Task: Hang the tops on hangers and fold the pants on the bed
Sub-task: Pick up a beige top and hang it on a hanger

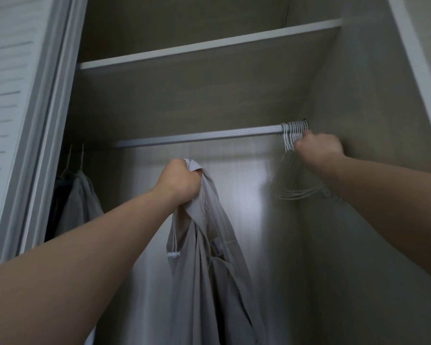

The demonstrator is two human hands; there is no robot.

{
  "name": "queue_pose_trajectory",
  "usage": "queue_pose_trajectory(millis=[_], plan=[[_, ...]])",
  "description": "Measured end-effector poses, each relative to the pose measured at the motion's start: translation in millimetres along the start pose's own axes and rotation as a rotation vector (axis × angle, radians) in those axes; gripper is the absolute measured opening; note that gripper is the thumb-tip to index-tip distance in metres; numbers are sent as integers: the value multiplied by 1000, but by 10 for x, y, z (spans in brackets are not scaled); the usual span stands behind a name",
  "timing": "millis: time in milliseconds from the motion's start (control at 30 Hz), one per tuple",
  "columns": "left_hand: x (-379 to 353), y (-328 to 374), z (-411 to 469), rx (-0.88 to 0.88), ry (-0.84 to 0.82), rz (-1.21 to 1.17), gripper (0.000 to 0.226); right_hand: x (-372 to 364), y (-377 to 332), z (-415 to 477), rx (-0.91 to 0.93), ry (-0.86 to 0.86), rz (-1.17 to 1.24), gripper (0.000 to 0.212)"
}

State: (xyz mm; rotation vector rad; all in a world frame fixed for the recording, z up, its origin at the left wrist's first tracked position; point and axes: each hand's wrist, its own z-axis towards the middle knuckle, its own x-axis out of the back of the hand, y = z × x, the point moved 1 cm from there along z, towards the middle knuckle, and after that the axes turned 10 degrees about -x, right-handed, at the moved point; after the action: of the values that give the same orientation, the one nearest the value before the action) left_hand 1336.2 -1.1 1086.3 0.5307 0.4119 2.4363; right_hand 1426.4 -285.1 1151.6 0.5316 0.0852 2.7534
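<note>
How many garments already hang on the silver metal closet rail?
2, both at the left end of the silver metal rail: a dark garment next to the white louvred door, and a grey fabric garment beside it. Others may hide behind that door.

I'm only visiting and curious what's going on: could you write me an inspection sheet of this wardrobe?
Surface: rod spans the wardrobe; bed not in view.
Job's things: top, grey, hangs from the left hand; white hangers bunched at the rod's right end.
Clutter: two garments hang at far left.
Hands: left grips the top; right hand curls round the hangers.
Cables: nothing seen.
Surroundings: shelf above, louvred door left.
</note>
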Motion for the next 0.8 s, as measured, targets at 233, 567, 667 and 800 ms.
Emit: queue_pose_trajectory(millis=[233,567,667,800], plan=[[25,46,-116,20,-35,-12,29,10,-27,-1,10,-7,21,38],[27,61,-246,39,-25,-43,18,201,85,-29,-240,3,457,29],[-27,62,-290,20,-12,-74,20,349,96,-210,-335,-17,590,25],[-106,62,-466,7,11,-100,24,491,160,-539,-467,-157,945,25]])
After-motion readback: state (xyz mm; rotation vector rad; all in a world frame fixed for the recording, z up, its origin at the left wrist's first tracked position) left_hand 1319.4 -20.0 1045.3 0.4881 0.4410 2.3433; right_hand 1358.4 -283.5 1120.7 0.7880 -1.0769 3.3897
